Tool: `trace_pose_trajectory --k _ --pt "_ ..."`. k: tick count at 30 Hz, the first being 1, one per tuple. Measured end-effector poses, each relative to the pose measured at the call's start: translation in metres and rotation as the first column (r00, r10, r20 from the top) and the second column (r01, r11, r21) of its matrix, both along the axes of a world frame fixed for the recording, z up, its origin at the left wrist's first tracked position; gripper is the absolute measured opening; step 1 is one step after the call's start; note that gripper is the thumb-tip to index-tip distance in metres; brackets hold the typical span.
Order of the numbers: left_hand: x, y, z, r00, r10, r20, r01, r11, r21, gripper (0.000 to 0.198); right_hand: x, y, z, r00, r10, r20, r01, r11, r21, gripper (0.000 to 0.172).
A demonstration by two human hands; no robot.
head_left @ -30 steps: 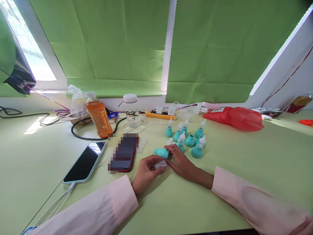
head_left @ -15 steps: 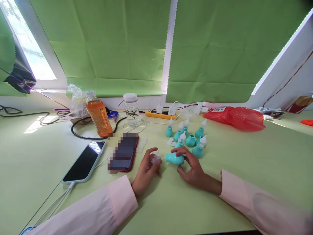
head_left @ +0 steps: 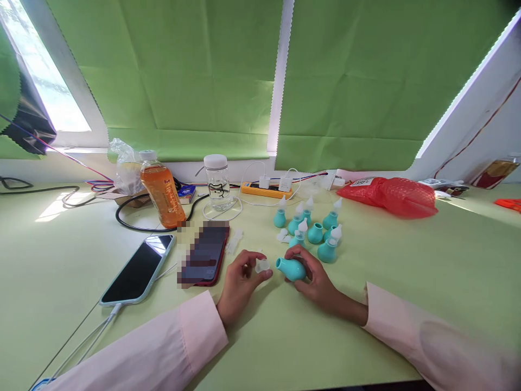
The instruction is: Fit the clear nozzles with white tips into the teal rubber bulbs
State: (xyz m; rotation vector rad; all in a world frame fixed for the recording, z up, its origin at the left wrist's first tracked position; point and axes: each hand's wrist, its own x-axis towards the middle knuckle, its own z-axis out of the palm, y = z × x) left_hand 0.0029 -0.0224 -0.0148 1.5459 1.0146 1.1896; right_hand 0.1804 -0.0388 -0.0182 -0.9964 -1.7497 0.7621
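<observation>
Between the thumb and fingers of my left hand (head_left: pixel 242 282) is a small clear plastic nozzle piece (head_left: pixel 262 265). My right hand (head_left: pixel 319 279) grips a teal rubber bulb (head_left: pixel 292 269), tilted so that its open neck points left at the nozzle piece, a short gap apart. Behind my hands stand several teal bulbs with white pointed tips, one of them a tipped bulb (head_left: pixel 327 250) by my right hand. An open-necked bulb (head_left: pixel 315 233) has no tip on it. Small white plastic parts (head_left: pixel 283 235) lie beside the group.
On the left lie a phone (head_left: pixel 138 271) with a charging cable and a red-cased phone (head_left: pixel 205 255). Farther back stand an orange drink bottle (head_left: pixel 163 190), a clear jar (head_left: pixel 217 184) and a yellow power strip (head_left: pixel 266 190). A red plastic bag (head_left: pixel 388 196) lies back right on the green table (head_left: pixel 407 260).
My left hand has turned the clear piece between its fingertips. My right hand has tilted the teal bulb so its neck opening shows, and its fingers have closed further round it.
</observation>
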Motion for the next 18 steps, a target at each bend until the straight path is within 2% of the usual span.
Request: trace_pose_trajectory --k 2,6,13,18 --pt "0.0007 -0.0001 0.0010 0.995 -0.055 0.084 0.062 0.995 -0.077 0.027 0.0002 0.0003 -0.0004 0.999 0.017 -0.033 -0.018 0.999 -0.033 0.034" --pt "0.0010 -0.0020 0.0047 0.976 -0.115 0.184 0.141 0.981 -0.133 0.029 0.0011 0.0013 -0.0020 0.997 0.019 -0.070 -0.026 0.994 -0.101 0.035" --pt "-0.0001 -0.0027 0.0066 0.942 -0.142 0.305 0.221 0.944 -0.245 0.035 -0.0004 0.0007 0.0002 0.986 -0.114 0.124 0.103 0.990 0.095 0.035" --pt "0.0018 -0.0018 0.0068 0.924 -0.197 0.329 0.298 0.909 -0.293 0.032 -0.0015 0.0015 -0.0013 0.973 -0.161 0.163 0.139 0.981 0.138 0.028"
